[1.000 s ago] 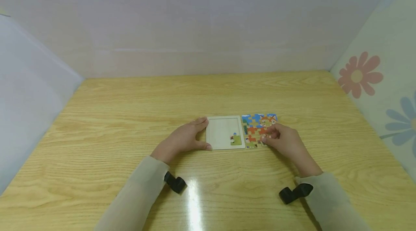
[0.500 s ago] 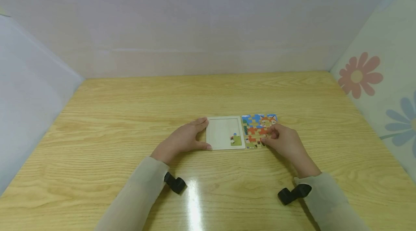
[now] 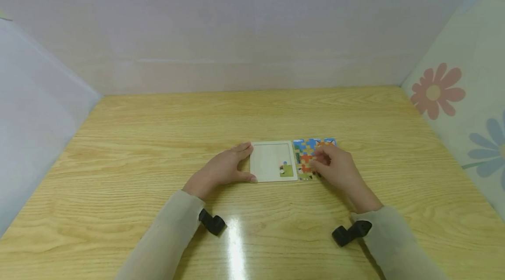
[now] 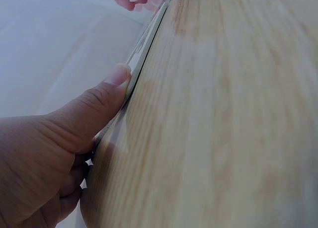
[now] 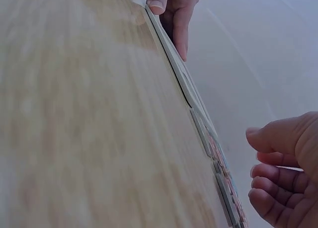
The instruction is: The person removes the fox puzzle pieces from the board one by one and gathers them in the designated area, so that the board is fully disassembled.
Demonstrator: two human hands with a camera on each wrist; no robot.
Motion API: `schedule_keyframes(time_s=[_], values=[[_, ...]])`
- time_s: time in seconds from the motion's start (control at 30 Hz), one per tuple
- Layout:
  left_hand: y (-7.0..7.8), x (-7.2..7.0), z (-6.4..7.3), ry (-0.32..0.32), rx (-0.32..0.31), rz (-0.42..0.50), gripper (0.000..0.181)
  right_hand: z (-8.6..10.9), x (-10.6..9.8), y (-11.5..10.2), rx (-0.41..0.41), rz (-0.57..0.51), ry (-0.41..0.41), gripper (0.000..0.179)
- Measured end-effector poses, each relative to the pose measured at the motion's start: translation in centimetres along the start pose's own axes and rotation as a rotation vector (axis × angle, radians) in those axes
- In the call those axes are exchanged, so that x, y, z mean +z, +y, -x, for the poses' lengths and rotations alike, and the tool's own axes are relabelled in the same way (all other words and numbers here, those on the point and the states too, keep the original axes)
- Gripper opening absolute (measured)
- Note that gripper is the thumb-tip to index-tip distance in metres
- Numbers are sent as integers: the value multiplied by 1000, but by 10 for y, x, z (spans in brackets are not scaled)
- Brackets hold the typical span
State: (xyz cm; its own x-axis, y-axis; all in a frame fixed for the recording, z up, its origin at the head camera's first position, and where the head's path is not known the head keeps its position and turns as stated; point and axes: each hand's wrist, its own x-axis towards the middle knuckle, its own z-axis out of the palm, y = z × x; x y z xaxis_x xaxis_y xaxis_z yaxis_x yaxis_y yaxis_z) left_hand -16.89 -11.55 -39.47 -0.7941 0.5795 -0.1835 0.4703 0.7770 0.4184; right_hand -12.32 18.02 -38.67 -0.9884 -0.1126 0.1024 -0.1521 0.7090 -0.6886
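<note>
A pale wooden puzzle tray lies flat on the table. My left hand holds its left side, thumb at the near corner and fingers at the far one. One green jigsaw piece sits in the tray's near right corner. Right beside the tray lie several jigsaw pieces bearing a fox picture, in blue, orange and green. Over these hovers my right hand, partly hiding them. In the right wrist view its thumb and bent fingers stand apart from the pieces, with nothing visible between them.
The wood-grain table stretches around the tray. A pale wall rises along its back edge, with side panels left and right; the right panel has printed flowers. Both sleeves carry black wrist mounts.
My right hand has come away from the near right jigsaw piece and shifted slightly left over the others. That piece, tilted earlier, now seems to lie flat. The left hand and tray stay put.
</note>
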Motion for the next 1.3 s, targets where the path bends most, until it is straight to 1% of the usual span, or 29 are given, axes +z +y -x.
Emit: schedule_keyframes(time_s=[0.23, 0.33, 0.47, 0.57, 0.7, 0.93, 1.13, 1.3], values=[[0, -1, 1, -6, -3, -7, 95, -5, 10, -1, -131, 6, -35, 16], [0, -1, 0, -9, -6, -7, 95, -7, 13, -2, -157, 17, -69, 16], [0, 0, 0, -9, -2, -14, 95, -9, 17, -6, -174, 27, -115, 22], [0, 0, -1, -8, -1, -17, 95, -10, 20, -9, -180, 38, -134, 30], [0, 0, -1, -8, -2, -13, 95, -12, 24, -12, -208, 71, -160, 28], [0, 1, -1, -2, -5, -2, 95, -15, 30, -18, -280, 112, -204, 26], [-1, 2, -1, 5, -8, 5, 95, -18, 35, -20, -332, 129, -215, 19], [-1, 1, -1, 6, -6, 8, 95, -19, 36, -23, -379, 150, -218, 18]])
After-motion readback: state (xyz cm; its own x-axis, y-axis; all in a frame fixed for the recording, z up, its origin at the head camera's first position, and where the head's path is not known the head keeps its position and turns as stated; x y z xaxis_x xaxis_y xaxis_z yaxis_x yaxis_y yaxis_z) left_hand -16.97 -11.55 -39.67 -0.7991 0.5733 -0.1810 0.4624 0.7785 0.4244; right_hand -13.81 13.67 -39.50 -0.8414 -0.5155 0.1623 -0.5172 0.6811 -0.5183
